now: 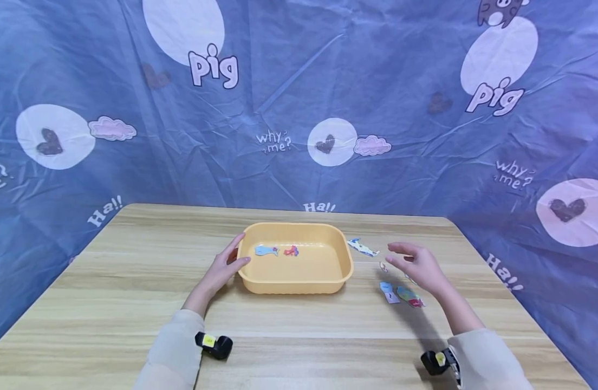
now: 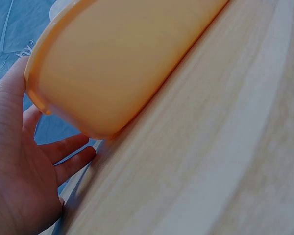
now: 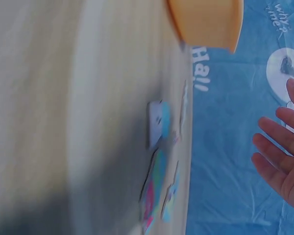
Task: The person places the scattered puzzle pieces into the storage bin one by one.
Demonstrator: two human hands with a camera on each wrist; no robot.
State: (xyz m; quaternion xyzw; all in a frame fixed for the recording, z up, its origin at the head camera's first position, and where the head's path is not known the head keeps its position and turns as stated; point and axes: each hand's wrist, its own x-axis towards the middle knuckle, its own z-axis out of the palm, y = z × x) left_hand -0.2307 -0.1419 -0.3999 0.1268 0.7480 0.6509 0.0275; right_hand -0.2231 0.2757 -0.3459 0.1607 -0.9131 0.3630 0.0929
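My left hand (image 1: pixel 224 267) holds the left end of a yellow plastic basin (image 1: pixel 294 287), the thumb over its rim and the fingers along the outer wall. Inside the basin lie a light-blue flat cutout (image 1: pixel 266 250) and a small red-and-blue one (image 1: pixel 291 251). To the right, my right hand (image 1: pixel 419 266) hovers over the table with fingers relaxed and nothing in them. Below and around it lie several flat printed cutouts: a long pale one (image 1: pixel 363 247), a small one (image 1: pixel 384 266), a blue-and-lilac one (image 1: pixel 389 292) and a green-and-pink one (image 1: pixel 410 297).
Everything stands on a wood-grain table (image 1: pixel 299 330). A blue printed cloth (image 1: pixel 289 97) hangs behind the table's back edge and along both sides. Each wrist wears a small black camera, the left camera (image 1: pixel 216 345) and the right camera (image 1: pixel 436 362).
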